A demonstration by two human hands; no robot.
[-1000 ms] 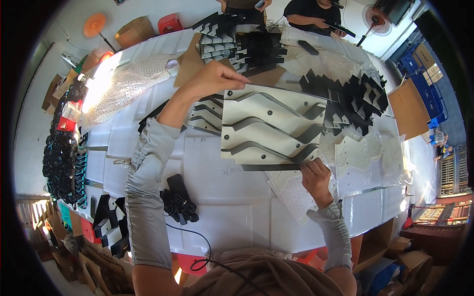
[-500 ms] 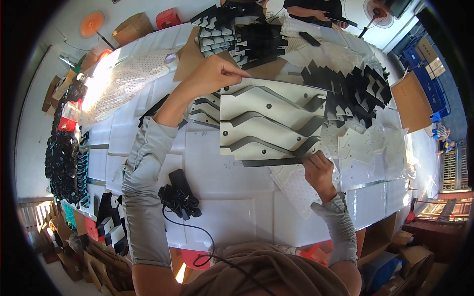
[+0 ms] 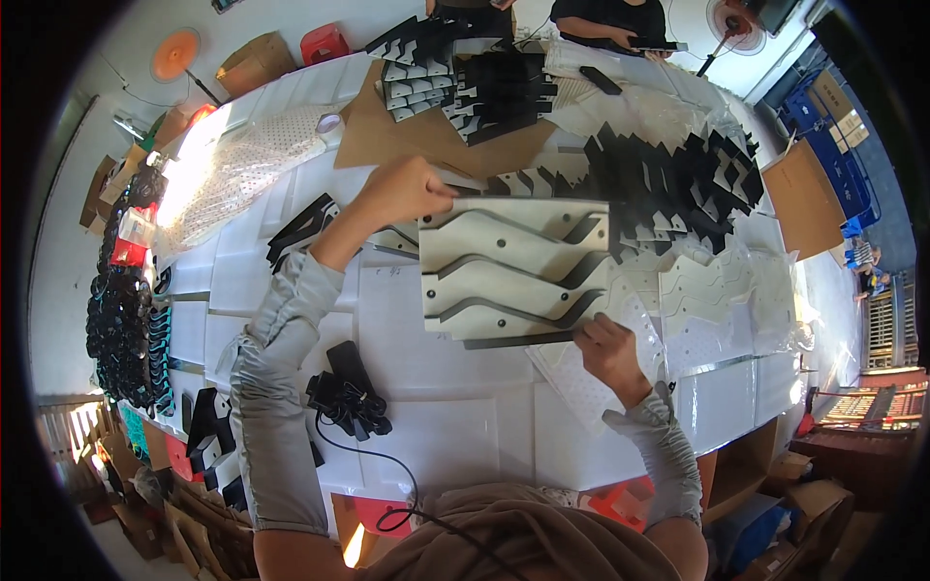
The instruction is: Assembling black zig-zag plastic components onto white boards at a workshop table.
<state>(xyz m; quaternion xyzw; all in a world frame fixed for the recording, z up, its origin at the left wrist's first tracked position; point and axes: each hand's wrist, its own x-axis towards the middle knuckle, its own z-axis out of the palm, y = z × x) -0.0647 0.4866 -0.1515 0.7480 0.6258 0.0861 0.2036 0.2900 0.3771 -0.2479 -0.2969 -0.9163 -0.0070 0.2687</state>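
Note:
A cream panel [image 3: 513,261] with wavy dark-edged ridges and small dark studs is held up above the white table. My left hand [image 3: 411,187] is closed on its upper left corner, fingers pinched at the edge. At the lower right corner my right hand [image 3: 608,351] pinches the panel. A dark strip [image 3: 513,342] shows along the panel's near edge. Partly hidden behind the panel and my left wrist lies another cream wavy piece [image 3: 392,240]. Black angled pieces [image 3: 302,229] lie beside my left forearm.
Black-and-cream pieces are piled at right [image 3: 678,184] and far centre [image 3: 504,87]. A bundled black cable with an adapter [image 3: 351,397] lies near me. Dotted wrap [image 3: 262,160] stretches across the far left. Clear-wrapped cream panels [image 3: 707,295] lie at right. A person [image 3: 610,24] stands across the table.
The panel has come nearer to me and a little left, with both hands still on it. My left hand has moved down. More of the pieces behind the panel now show.

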